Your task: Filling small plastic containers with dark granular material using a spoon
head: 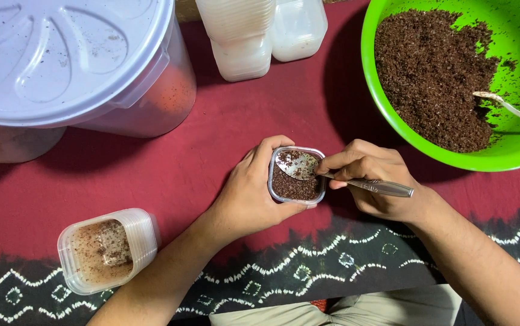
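The left hand (pixel 254 196) wraps around a small square clear cup (pixel 297 175) that sits on the dark red cloth (pixel 211 151), fingers curled along its far side and thumb pressed against the near edge, so the cup is steadied from both sides. The right hand (pixel 372 181) pinches the handle of a metal spoon (pixel 308 168) between thumb and forefinger, the other fingers tucked beneath, and the bowl of the spoon lies face down on the brown crumbs inside the cup, near its upper rim. The crumb layer looks partly packed; whether the corners are filled is hard to tell, since the spoon covers part of them. To press well, it seems best to keep the cup flat on the cloth, hold the grip low on its walls so it cannot tip, and work the back of the spoon outward from the middle with light, even pressure, so crumbs do not spill over the rim. Up and to the right stands a green bowl (pixel 393 115) of the same brown crumbs with a second spoon (pixel 507 108) resting in it. At the lower left lies a stack of clear cups (pixel 106 250) on its side, dusted with crumbs. Behind are a large pale tub with a lid (pixel 73 60) and more stacked cups (pixel 242 36).
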